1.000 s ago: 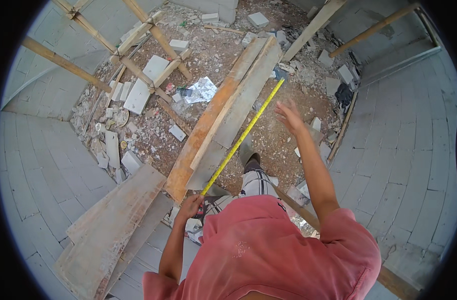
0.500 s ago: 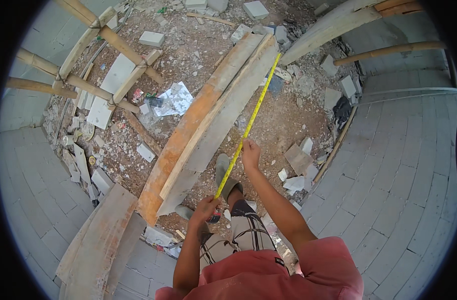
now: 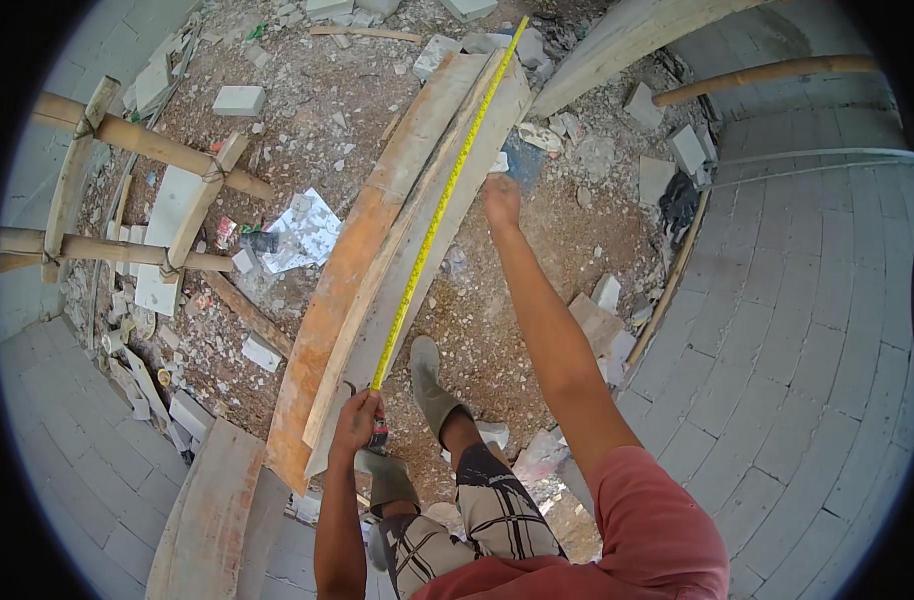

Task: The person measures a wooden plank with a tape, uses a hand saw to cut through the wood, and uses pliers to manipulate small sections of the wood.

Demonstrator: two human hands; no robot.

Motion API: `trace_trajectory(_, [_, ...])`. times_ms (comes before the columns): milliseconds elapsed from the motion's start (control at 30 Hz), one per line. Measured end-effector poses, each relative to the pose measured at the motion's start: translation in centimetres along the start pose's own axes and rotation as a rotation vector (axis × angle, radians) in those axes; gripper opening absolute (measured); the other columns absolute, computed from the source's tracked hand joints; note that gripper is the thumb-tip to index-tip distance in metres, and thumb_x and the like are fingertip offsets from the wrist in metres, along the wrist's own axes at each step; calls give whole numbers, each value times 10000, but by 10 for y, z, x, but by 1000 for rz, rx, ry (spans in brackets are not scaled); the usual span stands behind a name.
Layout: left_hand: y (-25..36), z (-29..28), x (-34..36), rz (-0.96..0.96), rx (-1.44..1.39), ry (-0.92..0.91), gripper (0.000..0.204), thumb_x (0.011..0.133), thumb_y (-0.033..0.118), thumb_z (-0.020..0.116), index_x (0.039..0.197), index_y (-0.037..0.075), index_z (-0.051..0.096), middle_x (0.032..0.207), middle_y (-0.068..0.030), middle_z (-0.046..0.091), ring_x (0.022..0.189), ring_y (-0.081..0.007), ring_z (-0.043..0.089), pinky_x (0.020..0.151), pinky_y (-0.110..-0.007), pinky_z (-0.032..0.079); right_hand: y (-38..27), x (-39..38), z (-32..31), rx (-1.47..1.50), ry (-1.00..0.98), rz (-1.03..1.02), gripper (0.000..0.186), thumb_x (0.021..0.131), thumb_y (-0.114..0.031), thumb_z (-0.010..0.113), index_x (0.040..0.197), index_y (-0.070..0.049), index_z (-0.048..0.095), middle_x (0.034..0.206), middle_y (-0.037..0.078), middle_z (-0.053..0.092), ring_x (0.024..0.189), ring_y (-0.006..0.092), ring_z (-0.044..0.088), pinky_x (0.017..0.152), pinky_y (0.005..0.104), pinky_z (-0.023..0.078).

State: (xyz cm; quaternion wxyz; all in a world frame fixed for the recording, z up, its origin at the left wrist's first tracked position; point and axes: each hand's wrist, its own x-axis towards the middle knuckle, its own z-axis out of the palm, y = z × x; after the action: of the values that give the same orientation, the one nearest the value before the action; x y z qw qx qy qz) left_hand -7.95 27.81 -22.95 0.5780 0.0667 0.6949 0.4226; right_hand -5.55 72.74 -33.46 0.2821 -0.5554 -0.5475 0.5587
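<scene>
Fingers of the left hand (image 3: 357, 422) clamp a long yellow tape measure (image 3: 443, 202) over a grey wooden plank (image 3: 490, 145), right hand (nearby) (image 3: 501, 203) curled.

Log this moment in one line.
left hand: holding tape | right hand: beside boards | tape: extended, lengthwise over boards

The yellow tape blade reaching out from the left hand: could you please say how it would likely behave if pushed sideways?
The yellow tape blade would probably swing or buckle easily, being a long thin strip held only at its near end by the left hand. Lengthwise it seems fairly springy and stiff, since it runs out nearly straight.
</scene>
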Motion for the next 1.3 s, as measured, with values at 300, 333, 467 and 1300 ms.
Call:
trace_trajectory(300, [26, 10, 176, -18, 190, -150, 362, 993, 305, 468, 770, 50, 596, 727, -18, 570, 701, -125, 527, 681, -287, 437, 200, -212, -138, -334, 79, 552, 799, 905, -325, 623, 1483, -10, 170, 889, 113, 594, 690, 186, 569, 558, 328, 469])
trace_trajectory(333, [46, 33, 188, -5, 165, -236, 354, 987, 297, 470, 767, 52, 598, 729, -18, 572, 701, -128, 528, 685, -288, 434, 217, -214, -183, -422, 150, 517, 836, 886, -330, 640, 1485, 2, 160, 909, 129, 599, 676, 191, 566, 566, 334, 476])
trace_trajectory(467, [7, -44, 145, -122, 192, -122, 355, 978, 293, 479, 742, 58, 602, 707, -10, 561, 666, -116, 502, 647, -279, 424, 173, -329, -146, -645, -65, 735, 875, 853, -363, 642, 1479, 16, 162, 1234, 299, 497, 1067, 395, 523, 903, 448, 429])
trace_trajectory(1300, [-64, -71, 78, -124, 379, -37, 381, 956, 304, 462, 802, 25, 672, 715, -50, 616, 680, -161, 562, 655, -321, 454, 178, -373, -124, -816, -306, 127, 768, 846, -287, 662, 1446, 11, 286, 920, 211, 645, 857, 362, 641, 817, 437, 490])
